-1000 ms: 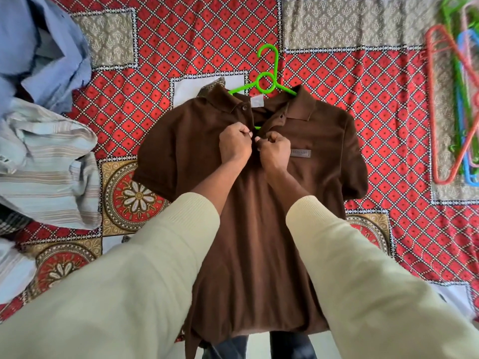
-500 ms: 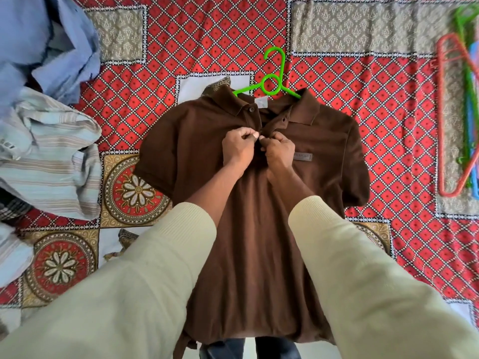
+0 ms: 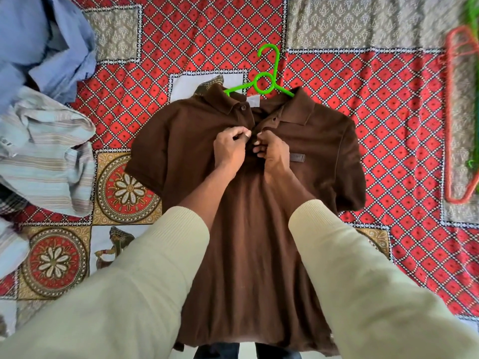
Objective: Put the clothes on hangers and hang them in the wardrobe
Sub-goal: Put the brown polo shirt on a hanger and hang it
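A brown polo shirt (image 3: 259,229) lies flat, front up, on a red patterned bedspread (image 3: 388,125). A green hanger (image 3: 267,76) sits inside the shirt, its hook sticking out above the collar. My left hand (image 3: 229,149) pinches the left edge of the button placket just below the collar. My right hand (image 3: 273,151) pinches the right edge of the placket, fingertips almost touching the left hand's. The top button by the collar is undone and the collar lies open.
A pile of clothes lies at the left: a light blue shirt (image 3: 44,40) and a striped shirt (image 3: 44,161). Spare hangers lie at the right edge, an orange hanger (image 3: 452,120) and a green one (image 3: 473,19) among them.
My hands have stayed at the placket, the fingers shifting slightly on its edges. The view has drifted so the shirt and hanger sit lower in frame.
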`<state>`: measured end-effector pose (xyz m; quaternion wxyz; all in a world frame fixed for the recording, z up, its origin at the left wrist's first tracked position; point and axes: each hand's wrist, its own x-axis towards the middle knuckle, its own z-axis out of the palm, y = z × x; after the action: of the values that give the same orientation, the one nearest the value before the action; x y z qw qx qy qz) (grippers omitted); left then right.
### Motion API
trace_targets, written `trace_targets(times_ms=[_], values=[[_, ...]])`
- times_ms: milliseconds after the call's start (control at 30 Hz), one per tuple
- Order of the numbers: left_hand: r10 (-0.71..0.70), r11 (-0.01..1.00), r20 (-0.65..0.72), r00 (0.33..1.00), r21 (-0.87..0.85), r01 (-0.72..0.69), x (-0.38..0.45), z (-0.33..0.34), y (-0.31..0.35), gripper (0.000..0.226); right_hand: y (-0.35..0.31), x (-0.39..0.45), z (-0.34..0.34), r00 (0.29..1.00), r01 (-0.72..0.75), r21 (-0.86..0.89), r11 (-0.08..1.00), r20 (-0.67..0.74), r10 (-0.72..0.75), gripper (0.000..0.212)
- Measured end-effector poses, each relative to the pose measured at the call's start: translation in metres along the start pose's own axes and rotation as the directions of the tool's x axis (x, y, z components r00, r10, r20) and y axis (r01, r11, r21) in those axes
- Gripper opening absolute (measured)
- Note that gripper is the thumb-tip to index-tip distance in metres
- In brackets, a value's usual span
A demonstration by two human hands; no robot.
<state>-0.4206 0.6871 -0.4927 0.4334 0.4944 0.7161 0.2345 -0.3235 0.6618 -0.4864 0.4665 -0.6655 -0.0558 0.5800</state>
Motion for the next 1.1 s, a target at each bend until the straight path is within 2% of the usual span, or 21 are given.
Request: trace_targets(times_ms=[100,233,333,467,600,700,933,1100], values=[[-0.016,0.999,0.022,1.0,-0.043,0.017,-0.001,0.0,-0.003,0.014,0.002,0.005,-0.005,0.999,-0.035,0.058,0.998,0.012,0.034,0.02],[-0.015,1.0,0.027,1.0,-0.016,0.015,-0.004,-0.002,0.0,0.021,0.003,0.005,0.0,1.0,0.024,-0.052,0.998,0.005,-0.023,0.02],[-0.02,0.999,0.071,0.997,0.028,0.018,-0.003,-0.004,0.004,0.026,0.005,0.007,0.003,0.998,0.048,-0.076,0.996,-0.03,-0.05,0.022],[0.006,1.0,0.147,0.989,0.0,-0.006,0.0,-0.006,0.005,0.028,0.013,0.007,0.003,0.989,0.123,-0.194,0.973,-0.055,-0.136,0.021],[-0.033,0.999,0.114,0.993,-0.006,0.034,0.005,-0.006,0.006,0.02,0.015,0.006,0.002,0.977,0.194,-0.291,0.937,-0.032,-0.213,0.014],[-0.03,0.999,0.119,0.992,0.03,0.026,0.009,-0.008,0.002,0.024,0.019,0.007,0.003,0.966,0.24,-0.35,0.906,-0.009,-0.259,0.012],[-0.08,0.99,0.229,0.97,-0.095,0.104,0.016,-0.012,-0.005,0.022,0.02,0.006,0.012,0.928,0.294,-0.5,0.814,-0.052,-0.368,0.011],[-0.133,0.972,0.284,0.949,-0.148,0.18,0.024,-0.017,-0.004,0.021,0.015,0.006,0.008,0.966,0.235,-0.419,0.877,-0.001,-0.26,0.015]])
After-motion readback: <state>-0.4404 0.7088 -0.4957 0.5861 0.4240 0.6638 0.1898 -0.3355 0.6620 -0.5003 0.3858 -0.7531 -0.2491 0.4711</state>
